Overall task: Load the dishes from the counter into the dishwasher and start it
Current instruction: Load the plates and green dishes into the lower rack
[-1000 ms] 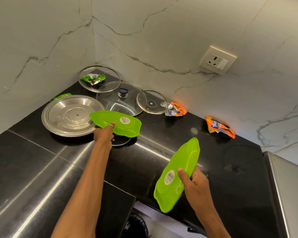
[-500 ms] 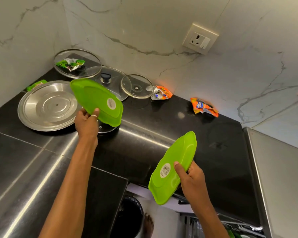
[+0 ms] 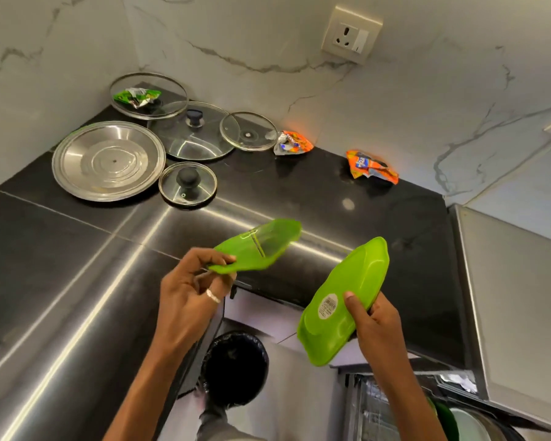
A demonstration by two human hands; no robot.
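Note:
My left hand (image 3: 190,292) grips one green plastic plate (image 3: 261,246) by its near edge, held roughly flat above the counter's front edge. A second green plate (image 3: 347,300) is in my right hand (image 3: 371,319), tilted with its stickered underside facing me. On the black counter (image 3: 61,265) in the corner lie a steel plate (image 3: 109,160) and several glass lids, among them a small lid with a black knob (image 3: 187,183). The open dishwasher's rack (image 3: 379,412) shows at the bottom right, with dishes at its right edge.
Crumpled snack wrappers (image 3: 371,167) lie on the counter by the marble wall, one more on the far glass lid (image 3: 136,97). A black bin (image 3: 236,367) stands on the floor below the counter edge. A steel appliance top (image 3: 516,297) fills the right side.
My left hand lifted its green plate off the lids and carried it toward me, now over the counter's front edge; the small knobbed lid is uncovered. The view tipped down, showing the dishwasher rack.

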